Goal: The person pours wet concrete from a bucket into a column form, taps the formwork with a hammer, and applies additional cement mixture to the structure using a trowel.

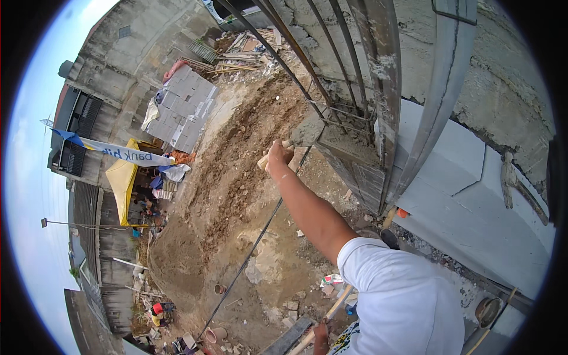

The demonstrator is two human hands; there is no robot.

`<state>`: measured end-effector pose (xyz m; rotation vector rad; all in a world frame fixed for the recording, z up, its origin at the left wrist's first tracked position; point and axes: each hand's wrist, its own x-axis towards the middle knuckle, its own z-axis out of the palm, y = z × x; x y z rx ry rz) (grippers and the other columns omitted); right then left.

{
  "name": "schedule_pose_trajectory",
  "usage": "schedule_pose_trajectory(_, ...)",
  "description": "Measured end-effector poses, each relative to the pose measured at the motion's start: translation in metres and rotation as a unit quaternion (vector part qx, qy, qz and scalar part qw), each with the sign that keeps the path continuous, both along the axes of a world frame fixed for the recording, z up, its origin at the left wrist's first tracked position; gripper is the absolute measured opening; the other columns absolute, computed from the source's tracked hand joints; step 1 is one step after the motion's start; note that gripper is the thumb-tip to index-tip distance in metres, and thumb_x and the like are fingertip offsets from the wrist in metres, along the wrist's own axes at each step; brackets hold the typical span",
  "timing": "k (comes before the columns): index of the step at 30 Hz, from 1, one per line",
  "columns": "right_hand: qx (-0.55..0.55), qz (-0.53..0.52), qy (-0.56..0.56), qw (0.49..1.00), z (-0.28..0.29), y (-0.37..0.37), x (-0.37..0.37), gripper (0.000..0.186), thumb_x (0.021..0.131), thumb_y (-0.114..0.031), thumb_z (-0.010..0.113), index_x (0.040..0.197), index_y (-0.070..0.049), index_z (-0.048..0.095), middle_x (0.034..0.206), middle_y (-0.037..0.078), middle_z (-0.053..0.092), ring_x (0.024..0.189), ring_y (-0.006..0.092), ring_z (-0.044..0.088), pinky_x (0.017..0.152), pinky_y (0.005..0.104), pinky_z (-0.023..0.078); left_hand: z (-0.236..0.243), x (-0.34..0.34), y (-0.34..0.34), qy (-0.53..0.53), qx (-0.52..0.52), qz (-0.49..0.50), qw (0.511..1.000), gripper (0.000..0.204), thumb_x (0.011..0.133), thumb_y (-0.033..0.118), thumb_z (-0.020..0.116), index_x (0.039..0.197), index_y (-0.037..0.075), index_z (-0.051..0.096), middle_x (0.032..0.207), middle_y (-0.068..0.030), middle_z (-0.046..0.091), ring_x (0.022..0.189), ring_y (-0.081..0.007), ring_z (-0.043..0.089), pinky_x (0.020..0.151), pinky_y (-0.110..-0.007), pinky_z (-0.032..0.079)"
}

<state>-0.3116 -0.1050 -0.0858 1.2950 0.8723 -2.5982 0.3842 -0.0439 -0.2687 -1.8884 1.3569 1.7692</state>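
Observation:
My right hand (280, 156), at the end of an outstretched arm in a white sleeve, is closed round the wooden handle of a trowel. Its blade (307, 131) bears wet grey mortar and reaches the corner of a column form (362, 171). Grey mortar (349, 145) lies at the top of this form, around upright steel bars (349, 56). Down at the lower edge, my left hand (320, 332) is wrapped round a pale wooden pole (338, 303); part of this hand is cut off by the picture's edge.
A rough concrete wall (503, 71) and pale panels (449, 201) stand at the right. A dark cable (254, 245) runs across the dirt ground below. Stacked grey blocks (183, 109), a yellow canopy (121, 180), buckets (216, 335) and a person in red (158, 310) are farther off.

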Motion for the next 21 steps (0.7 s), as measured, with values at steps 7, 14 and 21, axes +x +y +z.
schedule_pose_trajectory(7, -0.142, -0.014, 0.014, 0.990, 0.088, -0.022, 0.041, 0.025, 0.082, -0.016, 0.056, 0.101, -0.004, 0.043, 0.090, 0.012, 0.052, 0.069, 0.0233, 0.057, 0.052, 0.0355, 0.052, 0.035, 0.033, -0.005, 0.017, -0.045, 0.052, 0.997, 0.024, 0.089, 0.021, 0.058, 0.099, -0.001, 0.057, 0.082, -0.0091, 0.063, 0.068, -0.0202, 0.064, 0.053, -0.030, 0.051)
schedule_pose_trajectory(14, -0.031, 0.097, 0.065, 0.993, 0.053, -0.013, 0.064, 0.016, 0.080, -0.017, 0.060, 0.082, -0.007, 0.048, 0.063, 0.005, 0.048, 0.046, 0.0172, 0.048, 0.041, 0.0336, 0.046, 0.013, 0.008, -0.001, 0.032, -0.015, 0.036, 0.999, 0.025, 0.089, 0.020, 0.057, 0.103, -0.001, 0.055, 0.085, -0.0100, 0.063, 0.068, -0.0207, 0.064, 0.052, -0.030, 0.051)
schedule_pose_trajectory(21, -0.027, 0.201, 0.088, 0.975, 0.020, 0.015, 0.079, 0.013, 0.083, -0.014, 0.059, 0.080, -0.005, 0.050, 0.061, 0.005, 0.049, 0.046, 0.0166, 0.050, 0.040, 0.0345, 0.045, 0.007, -0.058, -0.006, 0.084, -0.033, 0.043, 0.995, 0.033, 0.090, 0.019, 0.055, 0.113, -0.003, 0.047, 0.095, -0.0140, 0.065, 0.070, -0.0245, 0.066, 0.050, -0.031, 0.050)
